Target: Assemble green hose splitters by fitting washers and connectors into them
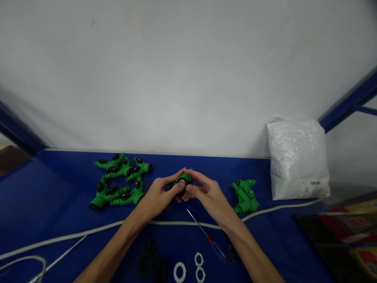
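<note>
Both my hands hold a green hose splitter [186, 177] with a black collar above the middle of the blue bench. My left hand [159, 192] grips its left side, with the thumb pressed on the collar end. On the opposite side, my right hand [208, 191] has its fingers and thumb closed round the piece. A whitish part shows inside the collar, partly hidden by the thumbs. Below the hands lies a screwdriver [216, 249] with a clear and red handle. Near the bottom edge are white washers [179, 272] and dim black rings [145, 262].
Several green splitters with black knobs [113, 196] lie at left. Bare green bodies [246, 196] lie at right. A white cable [97, 229] crosses the blue bench [73, 173]. A wrapped plastic package [299, 159] leans at the back right, and a metal rod [63, 255] lies front left.
</note>
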The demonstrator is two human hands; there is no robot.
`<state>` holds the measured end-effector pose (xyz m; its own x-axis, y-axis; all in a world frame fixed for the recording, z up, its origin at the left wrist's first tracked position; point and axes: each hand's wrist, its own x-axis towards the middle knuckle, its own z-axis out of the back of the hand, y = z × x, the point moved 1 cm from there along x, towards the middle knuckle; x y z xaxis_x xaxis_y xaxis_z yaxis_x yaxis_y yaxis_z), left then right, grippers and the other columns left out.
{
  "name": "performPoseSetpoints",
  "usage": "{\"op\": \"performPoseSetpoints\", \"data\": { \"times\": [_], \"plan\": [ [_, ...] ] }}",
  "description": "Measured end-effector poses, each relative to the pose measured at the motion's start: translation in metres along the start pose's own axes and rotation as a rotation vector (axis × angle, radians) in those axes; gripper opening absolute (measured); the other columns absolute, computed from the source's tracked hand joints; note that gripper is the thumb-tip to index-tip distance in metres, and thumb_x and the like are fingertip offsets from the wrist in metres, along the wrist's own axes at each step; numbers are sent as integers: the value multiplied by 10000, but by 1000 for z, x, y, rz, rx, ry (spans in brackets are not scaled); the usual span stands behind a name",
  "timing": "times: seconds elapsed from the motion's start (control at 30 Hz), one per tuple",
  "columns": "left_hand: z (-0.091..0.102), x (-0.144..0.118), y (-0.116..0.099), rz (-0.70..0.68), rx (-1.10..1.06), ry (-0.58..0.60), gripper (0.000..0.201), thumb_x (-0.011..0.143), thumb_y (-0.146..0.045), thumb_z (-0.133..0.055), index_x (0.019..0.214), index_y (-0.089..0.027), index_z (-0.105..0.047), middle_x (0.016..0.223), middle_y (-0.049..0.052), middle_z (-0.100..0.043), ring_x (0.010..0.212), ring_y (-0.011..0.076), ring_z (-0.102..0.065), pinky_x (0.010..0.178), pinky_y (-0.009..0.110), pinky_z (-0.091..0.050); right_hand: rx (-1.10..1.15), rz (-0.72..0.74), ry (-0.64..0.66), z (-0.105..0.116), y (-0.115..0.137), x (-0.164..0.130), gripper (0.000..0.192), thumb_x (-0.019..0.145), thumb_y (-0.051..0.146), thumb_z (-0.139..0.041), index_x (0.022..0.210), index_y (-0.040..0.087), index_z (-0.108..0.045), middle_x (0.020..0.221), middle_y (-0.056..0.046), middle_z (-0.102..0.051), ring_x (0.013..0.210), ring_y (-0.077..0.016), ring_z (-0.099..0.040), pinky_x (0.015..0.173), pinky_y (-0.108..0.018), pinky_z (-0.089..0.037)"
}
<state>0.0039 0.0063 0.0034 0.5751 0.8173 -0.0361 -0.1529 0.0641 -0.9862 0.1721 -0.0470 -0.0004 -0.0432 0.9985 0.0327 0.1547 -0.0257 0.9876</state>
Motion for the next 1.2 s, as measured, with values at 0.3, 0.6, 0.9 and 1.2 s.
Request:
{"op": "performPoseSetpoints", "data": {
  "times": [0.3, 0.6, 0.9, 1.2],
  "plan": [
    [0, -1, -3, -15, 93, -40, 603, 909, -447, -538, 1435, -155, -499, 891, 20, -749, 706, 174, -629, 694, 280, -503, 55, 6, -15, -4, 1, 0, 496, 785, 365, -784, 1245, 233, -654, 906, -23, -725, 685, -155, -678, 703, -343, -564],
    [-1, -2, -1, -71, 158, -67, 571, 953, -463, -455, 1457, -196, -471, 1075, 26, -757, 915, 230, -659, 875, 330, -488, 66, -14, -43, -6, 1, -1, 523, 779, 365, -793, 1262, 235, -643, 917, -28, -727, 705, -173, -702, 738, -360, -567],
    [-3, -2, -4, -79, 146, -78, 559, 952, -435, -449, 1453, -188, -481, 1130, 45, -743, 974, 243, -651, 880, 339, -496, 47, -5, -53, -8, 5, -1, 504, 780, 355, -789, 1251, 242, -652, 1069, -49, -708, 731, -162, -702, 734, -347, -576],
    [-4, -2, -4, -42, 113, -56, 578, 940, -432, -460, 1456, -170, -478, 1133, 63, -729, 725, 167, -617, 691, 286, -521, -1, -27, -55, -6, 4, -3, 516, 801, 360, -768, 1283, 239, -630, 1100, -53, -710, 757, -161, -706, 774, -348, -565]
  ]
}}
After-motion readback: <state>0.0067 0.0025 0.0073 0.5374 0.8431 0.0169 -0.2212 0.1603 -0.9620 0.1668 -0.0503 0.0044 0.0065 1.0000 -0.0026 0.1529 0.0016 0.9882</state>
